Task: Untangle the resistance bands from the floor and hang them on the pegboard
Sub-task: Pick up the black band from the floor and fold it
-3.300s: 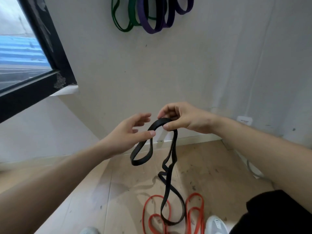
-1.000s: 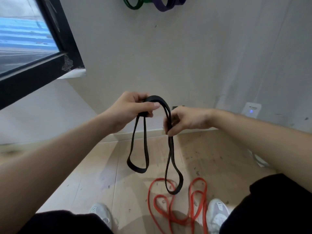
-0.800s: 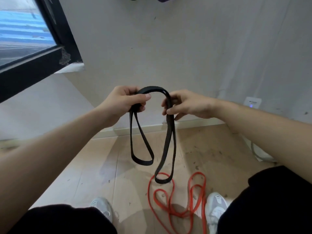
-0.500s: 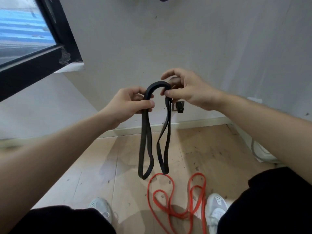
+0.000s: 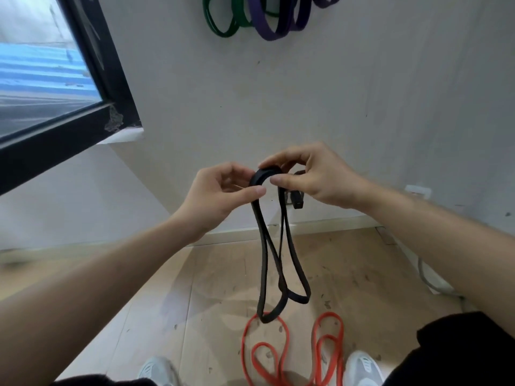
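Observation:
A black resistance band (image 5: pixel 281 263) hangs doubled in front of me, its two loops dangling just above the floor. My left hand (image 5: pixel 214 195) pinches the band's top fold from the left with thumb and fingers. My right hand (image 5: pixel 315 176) pinches the same fold from the right, fingers curled over it. A red band (image 5: pixel 281 355) lies coiled on the wooden floor between my shoes. Green bands (image 5: pixel 223 19) and purple bands (image 5: pixel 278 20) hang on the wall at the top; their pegs are out of frame.
A black-framed window (image 5: pixel 55 87) fills the upper left. A small black fitting (image 5: pixel 297 200) sits on the wall behind my right hand. A white outlet (image 5: pixel 418 190) and a pale cable (image 5: pixel 429 277) are at the right. My shoes (image 5: pixel 362 369) stand by the red band.
The view has tilted up, so the hung green and purple bands show again. My hands have closed together at the top fold, and the black band's loops swing slightly right.

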{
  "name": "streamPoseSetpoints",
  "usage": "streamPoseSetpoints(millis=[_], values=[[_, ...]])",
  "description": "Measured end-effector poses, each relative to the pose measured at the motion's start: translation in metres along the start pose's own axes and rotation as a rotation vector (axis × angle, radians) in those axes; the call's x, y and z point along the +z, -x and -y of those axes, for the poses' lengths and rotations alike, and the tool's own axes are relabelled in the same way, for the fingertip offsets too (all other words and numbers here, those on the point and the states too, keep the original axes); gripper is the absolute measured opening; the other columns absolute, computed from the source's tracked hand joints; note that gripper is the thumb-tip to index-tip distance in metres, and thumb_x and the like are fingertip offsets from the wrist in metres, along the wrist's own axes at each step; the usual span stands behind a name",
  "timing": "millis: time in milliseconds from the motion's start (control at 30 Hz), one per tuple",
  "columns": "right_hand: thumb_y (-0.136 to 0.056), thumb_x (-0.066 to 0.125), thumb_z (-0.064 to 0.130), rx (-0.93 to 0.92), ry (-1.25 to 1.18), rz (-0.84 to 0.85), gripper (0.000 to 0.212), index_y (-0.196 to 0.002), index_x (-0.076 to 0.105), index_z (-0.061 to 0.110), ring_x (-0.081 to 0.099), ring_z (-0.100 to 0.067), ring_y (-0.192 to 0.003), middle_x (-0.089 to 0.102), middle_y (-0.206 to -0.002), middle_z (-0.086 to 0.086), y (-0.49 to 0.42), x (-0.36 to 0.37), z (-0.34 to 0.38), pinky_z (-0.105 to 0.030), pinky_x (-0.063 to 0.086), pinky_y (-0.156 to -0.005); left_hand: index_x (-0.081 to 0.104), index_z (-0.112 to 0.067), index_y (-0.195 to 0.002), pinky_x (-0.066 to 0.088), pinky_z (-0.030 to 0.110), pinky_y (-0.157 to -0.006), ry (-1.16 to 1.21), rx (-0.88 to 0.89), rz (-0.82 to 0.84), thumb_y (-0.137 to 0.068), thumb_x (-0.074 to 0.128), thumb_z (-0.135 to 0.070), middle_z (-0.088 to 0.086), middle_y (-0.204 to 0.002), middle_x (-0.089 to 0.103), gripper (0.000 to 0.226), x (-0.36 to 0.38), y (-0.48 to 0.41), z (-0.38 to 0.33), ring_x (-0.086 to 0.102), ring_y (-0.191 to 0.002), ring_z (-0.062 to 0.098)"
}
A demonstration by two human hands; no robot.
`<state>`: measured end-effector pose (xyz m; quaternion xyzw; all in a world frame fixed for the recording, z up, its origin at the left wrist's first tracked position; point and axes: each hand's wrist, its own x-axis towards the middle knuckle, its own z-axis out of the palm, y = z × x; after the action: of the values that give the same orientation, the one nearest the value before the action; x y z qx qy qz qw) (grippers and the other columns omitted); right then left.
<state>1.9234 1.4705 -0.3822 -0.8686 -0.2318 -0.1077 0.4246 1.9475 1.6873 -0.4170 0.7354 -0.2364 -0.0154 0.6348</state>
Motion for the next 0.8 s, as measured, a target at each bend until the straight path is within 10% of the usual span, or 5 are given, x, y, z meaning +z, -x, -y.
streamPoseSetpoints(millis=[300,567,800], values=[[-0.091,0.071,0.010,-0.002,-0.029,0.058,0.029,-0.119,0.072,0.018,0.067,-0.026,-0.090,0.072,-0.099,-0.005,0.005,0.003,0.008,-0.043,0.061,-0.072,0.074,-0.015,-0.098,0.059,0.029,-0.085,0.025,0.049,-0.019,-0.080,0.082,-0.007,0.002,-0.091,0.079,0.020,0.001,0.001,-0.002,0.075,-0.087,0.015],[-0.092,0.068,0.004,-0.047,-0.234,-0.040,0.024,-0.115,0.071,0.009,0.072,-0.030,-0.087,0.075,-0.094,-0.003,0.000,0.000,0.013,-0.043,0.062,-0.078,0.065,-0.023,-0.126,0.054,0.042,-0.101,-0.110,-0.107,0.195,-0.069,0.090,-0.039,-0.003,-0.121,0.073,0.065,0.002,0.008,0.019,0.070,-0.112,0.015],[-0.092,0.060,-0.004,-0.034,-0.616,-0.140,0.022,-0.113,0.065,0.002,0.066,-0.037,-0.094,0.063,-0.105,-0.031,-0.002,-0.006,0.018,-0.044,0.059,-0.085,0.073,-0.020,-0.110,0.056,0.037,-0.101,-0.144,-0.234,0.247,-0.083,0.083,-0.024,-0.002,-0.106,0.077,0.029,0.020,0.013,0.037,0.072,-0.102,0.009]])
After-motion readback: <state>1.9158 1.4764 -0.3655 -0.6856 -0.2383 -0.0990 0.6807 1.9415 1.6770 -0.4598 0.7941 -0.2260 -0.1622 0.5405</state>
